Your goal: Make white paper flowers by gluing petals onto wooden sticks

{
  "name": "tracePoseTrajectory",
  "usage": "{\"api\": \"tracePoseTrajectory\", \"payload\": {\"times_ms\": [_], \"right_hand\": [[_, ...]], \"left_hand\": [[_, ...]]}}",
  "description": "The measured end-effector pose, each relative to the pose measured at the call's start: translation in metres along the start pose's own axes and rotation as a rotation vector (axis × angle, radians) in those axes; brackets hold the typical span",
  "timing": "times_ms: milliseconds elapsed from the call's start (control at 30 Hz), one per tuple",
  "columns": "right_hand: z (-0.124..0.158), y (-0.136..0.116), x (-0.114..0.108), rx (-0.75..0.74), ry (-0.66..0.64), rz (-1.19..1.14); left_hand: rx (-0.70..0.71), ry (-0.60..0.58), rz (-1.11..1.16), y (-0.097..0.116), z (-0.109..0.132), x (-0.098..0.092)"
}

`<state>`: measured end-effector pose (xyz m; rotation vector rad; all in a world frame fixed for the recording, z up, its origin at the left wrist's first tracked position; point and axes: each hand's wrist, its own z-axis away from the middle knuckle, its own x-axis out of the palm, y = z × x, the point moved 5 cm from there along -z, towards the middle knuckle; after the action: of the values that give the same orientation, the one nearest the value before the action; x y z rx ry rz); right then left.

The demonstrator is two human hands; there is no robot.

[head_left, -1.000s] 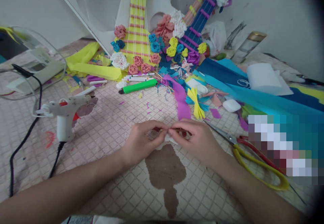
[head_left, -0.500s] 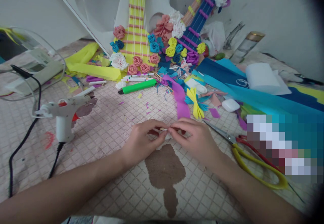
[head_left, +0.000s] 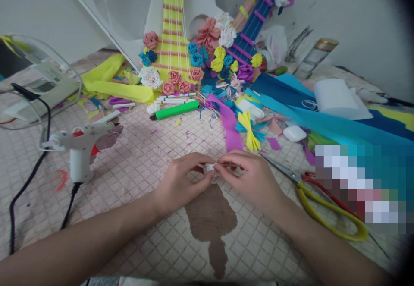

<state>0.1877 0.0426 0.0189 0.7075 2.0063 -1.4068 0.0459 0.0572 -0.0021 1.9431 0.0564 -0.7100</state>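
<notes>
My left hand [head_left: 186, 178] and my right hand [head_left: 247, 171] meet at the middle of the table, their thumbs and forefingers pinched. Between the fingertips is a small white piece [head_left: 209, 167], which looks like paper. A thin stick [head_left: 230, 164] runs from it into my right hand, partly covered by the fingers. Below the hands is a bare brown patch [head_left: 211, 212] in the quilted table cover [head_left: 145, 238]. Just beyond them lie a purple paper strip [head_left: 231, 126] and a pleated yellow paper bow [head_left: 248, 131].
A white glue gun [head_left: 80, 148] with a black cord stands at left. Large scissors [head_left: 323, 199] lie at right, near a blurred block. A green marker [head_left: 176, 110] and paper scraps lie farther back. Behind stand a yellow paper guitar [head_left: 174, 40] and a blue one [head_left: 249, 31] with paper flowers.
The hands stay in place while the fingertips shift slightly. More of the white piece and the thin stick shows between them now.
</notes>
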Motion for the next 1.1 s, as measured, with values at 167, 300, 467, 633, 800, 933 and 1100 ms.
{"api": "tracePoseTrajectory", "payload": {"times_ms": [167,300,467,633,800,933,1100], "right_hand": [[0.0017,-0.0013,0.0008,0.001,-0.007,0.010],[0.0025,-0.0018,0.0016,-0.001,-0.048,0.006],[0.0028,-0.0023,0.0033,-0.015,-0.090,0.038],[0.0011,0.0002,0.0018,-0.001,-0.142,0.006],[-0.0019,0.0047,0.0002,0.030,-0.214,-0.027],[-0.0023,0.0042,0.0018,0.010,-0.217,-0.042],[-0.0013,0.0010,0.0037,-0.023,-0.141,-0.016]], "left_hand": [[-0.026,0.012,0.007,-0.0004,-0.0008,-0.0017],[-0.021,0.016,-0.051,0.0012,-0.0016,-0.0047],[-0.010,0.018,-0.079,0.0011,-0.0020,-0.0056],[0.000,0.020,-0.088,0.0010,-0.0028,-0.0061],[0.046,0.012,-0.096,0.0031,-0.0034,-0.0069],[0.070,0.018,-0.098,0.0049,-0.0033,-0.0069],[0.069,0.012,-0.083,0.0057,-0.0032,-0.0057]]}}
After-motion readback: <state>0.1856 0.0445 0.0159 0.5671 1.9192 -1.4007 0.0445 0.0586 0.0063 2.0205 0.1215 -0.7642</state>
